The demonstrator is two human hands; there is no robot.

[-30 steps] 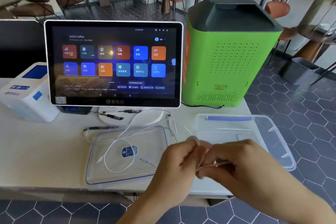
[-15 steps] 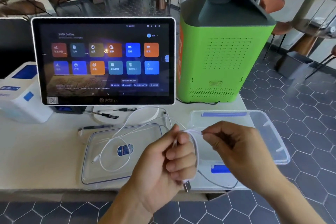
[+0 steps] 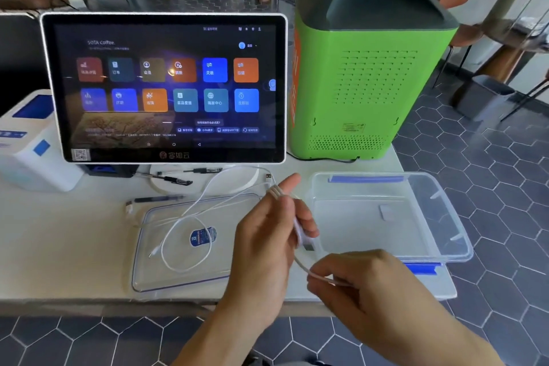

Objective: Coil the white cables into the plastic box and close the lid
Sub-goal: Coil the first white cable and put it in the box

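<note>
My left hand [image 3: 269, 242] holds a white cable [image 3: 300, 232] wound in loops round its fingers, with a metal plug hanging below the palm. My right hand [image 3: 361, 284] pinches the free strand of that cable just below and to the right. A second white cable [image 3: 185, 235] lies loosely looped on the clear lid [image 3: 148, 264], which rests flat on the table at the left. The clear plastic box [image 3: 439, 217] with blue clips stands open at the right, with no cable inside.
A touchscreen terminal [image 3: 166, 88] stands behind the lid, and a green machine [image 3: 365, 74] behind the box. A white printer [image 3: 26, 140] sits at the far left. Pens [image 3: 160, 198] lie near the terminal's round base. The table's front edge is close to my arms.
My right hand has dropped from beside the left fingertips to below the left hand, drawing the strand down. More loops now sit round my left fingers.
</note>
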